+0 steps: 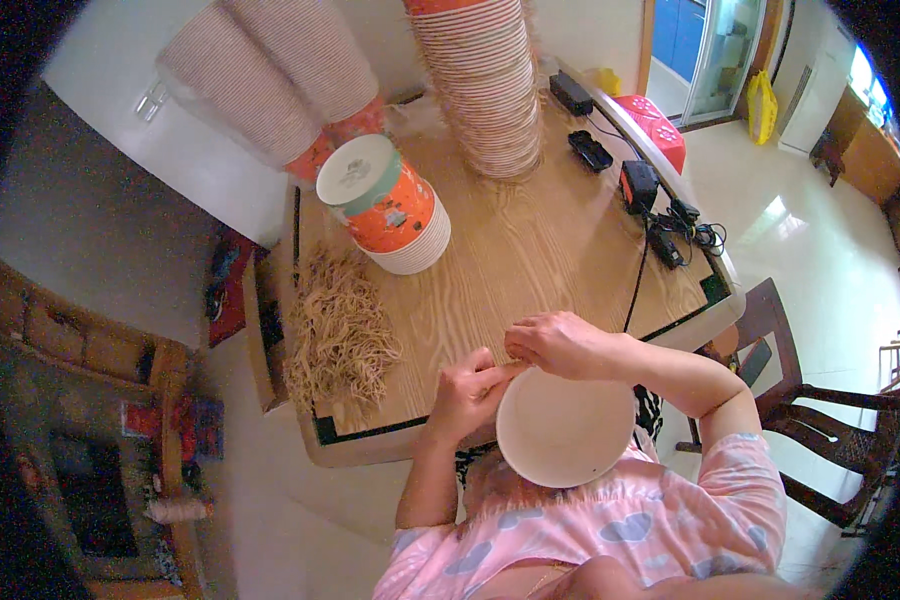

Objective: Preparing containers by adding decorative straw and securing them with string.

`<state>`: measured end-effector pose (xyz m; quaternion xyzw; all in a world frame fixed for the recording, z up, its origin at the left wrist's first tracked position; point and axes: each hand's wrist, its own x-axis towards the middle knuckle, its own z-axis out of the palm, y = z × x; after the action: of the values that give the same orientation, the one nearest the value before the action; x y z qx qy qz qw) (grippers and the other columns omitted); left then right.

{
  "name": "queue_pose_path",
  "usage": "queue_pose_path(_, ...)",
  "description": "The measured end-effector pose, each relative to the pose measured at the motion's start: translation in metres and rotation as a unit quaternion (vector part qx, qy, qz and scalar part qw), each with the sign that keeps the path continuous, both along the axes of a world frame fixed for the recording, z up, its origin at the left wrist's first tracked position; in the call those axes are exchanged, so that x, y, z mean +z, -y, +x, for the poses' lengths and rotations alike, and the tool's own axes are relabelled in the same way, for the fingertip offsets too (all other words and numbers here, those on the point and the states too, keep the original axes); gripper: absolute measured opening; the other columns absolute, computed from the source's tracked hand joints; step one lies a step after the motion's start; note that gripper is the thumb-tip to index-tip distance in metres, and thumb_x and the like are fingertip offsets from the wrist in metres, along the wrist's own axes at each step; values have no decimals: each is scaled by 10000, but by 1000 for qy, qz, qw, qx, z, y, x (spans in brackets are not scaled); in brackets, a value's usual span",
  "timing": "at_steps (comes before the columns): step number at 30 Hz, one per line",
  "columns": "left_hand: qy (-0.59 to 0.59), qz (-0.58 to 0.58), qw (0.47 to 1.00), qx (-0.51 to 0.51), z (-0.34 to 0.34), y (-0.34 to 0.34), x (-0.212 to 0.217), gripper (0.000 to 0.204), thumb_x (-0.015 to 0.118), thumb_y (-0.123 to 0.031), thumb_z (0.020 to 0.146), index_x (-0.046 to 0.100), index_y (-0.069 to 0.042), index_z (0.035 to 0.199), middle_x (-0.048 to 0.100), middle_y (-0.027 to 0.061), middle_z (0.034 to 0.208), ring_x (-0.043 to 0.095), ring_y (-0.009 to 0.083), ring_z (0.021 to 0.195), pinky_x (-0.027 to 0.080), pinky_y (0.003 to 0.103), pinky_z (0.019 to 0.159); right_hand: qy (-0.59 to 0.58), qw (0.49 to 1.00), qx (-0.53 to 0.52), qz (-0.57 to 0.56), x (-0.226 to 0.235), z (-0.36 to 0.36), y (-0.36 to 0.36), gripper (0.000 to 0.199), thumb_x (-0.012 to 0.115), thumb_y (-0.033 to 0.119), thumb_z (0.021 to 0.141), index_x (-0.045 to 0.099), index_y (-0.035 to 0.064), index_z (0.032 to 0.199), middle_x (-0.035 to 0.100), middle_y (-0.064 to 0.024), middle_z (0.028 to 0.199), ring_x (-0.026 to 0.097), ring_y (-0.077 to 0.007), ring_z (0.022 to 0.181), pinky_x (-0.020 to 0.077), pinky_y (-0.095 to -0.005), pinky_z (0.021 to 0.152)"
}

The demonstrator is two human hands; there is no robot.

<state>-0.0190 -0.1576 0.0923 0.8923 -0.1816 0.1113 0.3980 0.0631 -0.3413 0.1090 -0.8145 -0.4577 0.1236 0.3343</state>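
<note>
A paper bucket, its white inside turned up toward the camera, sits at the near edge of a wood-grain table, just in front of a person in a pink top with a print of blue-grey hearts. The left hand is at the bucket's upper left rim, fingers curled and the index finger reaching toward the other hand. The right hand bends over the far rim with its fingers drawn together, the tips close to the left ones; whether either hand pinches anything cannot be told from this angle.

On the table at left lies a loose heap of tan strings. Just behind it, a short stack of orange and green buckets stands bottom up. A tall stack of buckets rises near the far edge, while more stacks in clear plastic lean at the white wall. Along the right side are a black tray, an orange and black device and tangled black cables. A dark wooden chair stands beyond, at right.
</note>
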Motion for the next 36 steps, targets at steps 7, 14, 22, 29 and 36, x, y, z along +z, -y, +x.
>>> queue_pose_path(7, 53, 79, 995, 27, 6, 9, -18, 131, 679, -105, 754, 688, -135, 881, 514, 62, 690, 587, 247, 617, 478, 358, 531, -11, 998, 14, 54, 0, 6, -1, 121, 541, 145, 860, 577, 30, 848, 585, -124, 789, 588, -332, 747, 466, -417, 647)
queue_pose_path(14, -36, -30, 998, 39, 1, 5, -18, 104, 674, -90, 778, 667, -81, 881, 570, 61, 770, 611, 201, 650, 490, 304, 551, -104, 992, 7, 65, 8, 19, 6, 110, 607, 126, 837, 617, 20, 860, 611, -92, 787, 615, -229, 720, 481, -341, 631)
queue_pose_path(22, -75, -223, 971, 48, 1, 10, -9, 67, 647, -2, 791, 617, -36, 840, 575, 14, 791, 541, 77, 647, 442, 227, 550, -116, 988, -28, 99, 3, 17, 7, 153, 619, 164, 845, 618, 11, 858, 612, -103, 738, 610, -217, 680, 482, -341, 623)
queue_pose_path(29, -40, -165, 982, 83, 7, 2, -18, 75, 650, -29, 801, 601, -59, 849, 568, -4, 781, 497, 47, 615, 407, 206, 528, 21, 997, -45, 61, 13, 6, 0, 140, 597, 167, 837, 571, 30, 846, 585, -127, 785, 583, -320, 738, 480, -399, 644)
queue_pose_path(36, -216, -415, 882, 47, 5, -2, -19, 57, 659, -94, 816, 606, -78, 830, 539, -47, 747, 469, 28, 596, 358, 177, 502, 104, 992, -45, 59, 17, -10, -2, 111, 576, 170, 835, 565, 60, 844, 556, -101, 793, 562, -305, 789, 469, -403, 672)
